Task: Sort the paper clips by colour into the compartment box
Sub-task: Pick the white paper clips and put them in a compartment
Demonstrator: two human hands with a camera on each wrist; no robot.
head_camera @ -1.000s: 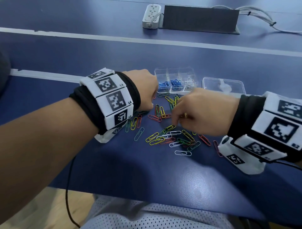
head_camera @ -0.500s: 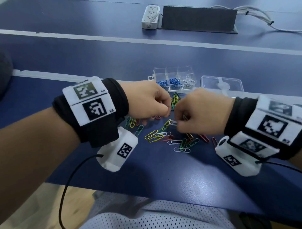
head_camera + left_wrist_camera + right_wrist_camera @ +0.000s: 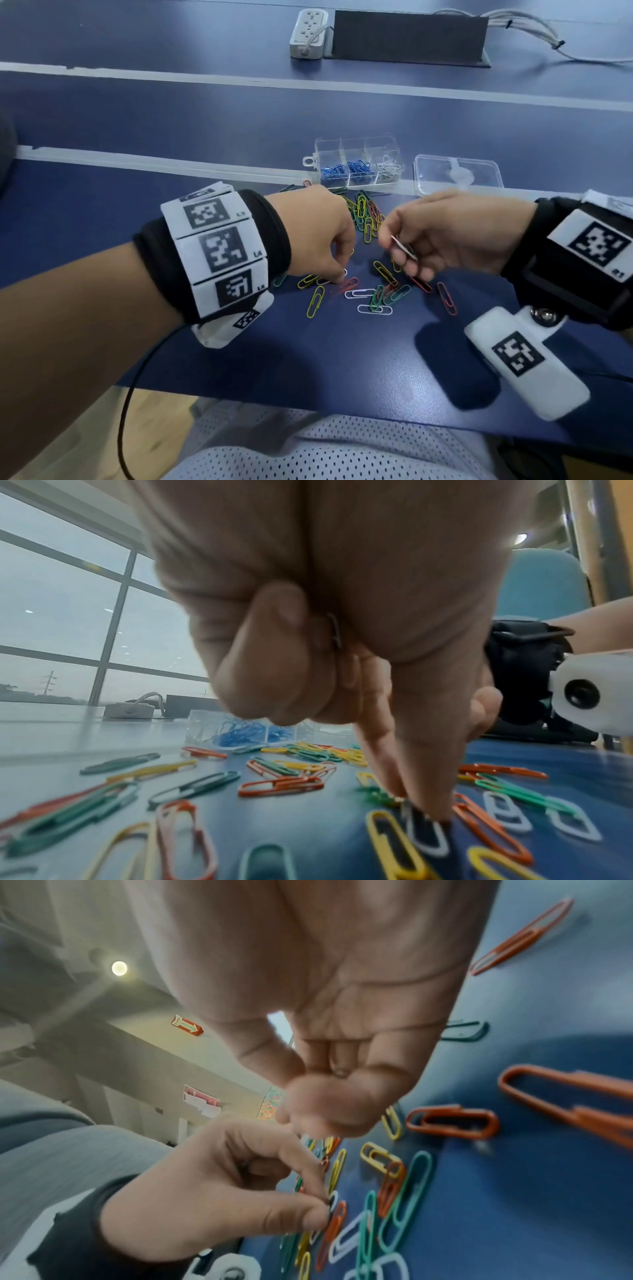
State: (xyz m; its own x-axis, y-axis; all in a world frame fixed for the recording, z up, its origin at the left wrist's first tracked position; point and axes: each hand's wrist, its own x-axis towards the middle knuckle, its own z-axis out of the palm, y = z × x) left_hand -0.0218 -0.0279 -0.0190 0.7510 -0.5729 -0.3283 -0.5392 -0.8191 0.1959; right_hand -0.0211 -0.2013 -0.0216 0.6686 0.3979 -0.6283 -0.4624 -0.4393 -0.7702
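Loose paper clips (image 3: pixel 368 219) in yellow, green, red and white lie scattered on the blue table. My left hand (image 3: pixel 337 277) reaches down into them, and its thumb and forefinger pinch a white clip (image 3: pixel 428 834) that lies on the table. Another clip (image 3: pixel 334 631) is tucked under its curled fingers. My right hand (image 3: pixel 400 253) hovers a little to the right and holds a white clip (image 3: pixel 404 247) in its curled fingers. The clear compartment box (image 3: pixel 359 140) stands behind the pile, with blue clips in two compartments and white clips (image 3: pixel 388 168) in a third.
The box's clear lid (image 3: pixel 457 171) lies to the right of it. A white power strip (image 3: pixel 308 32), a dark panel (image 3: pixel 409 37) and cables sit at the far side of the table. The table's front edge runs just above my lap.
My hands were close together above the pile half a second ago. The left hand has since dropped to the table onto a white clip; the right hand drew slightly right, still holding its clip.
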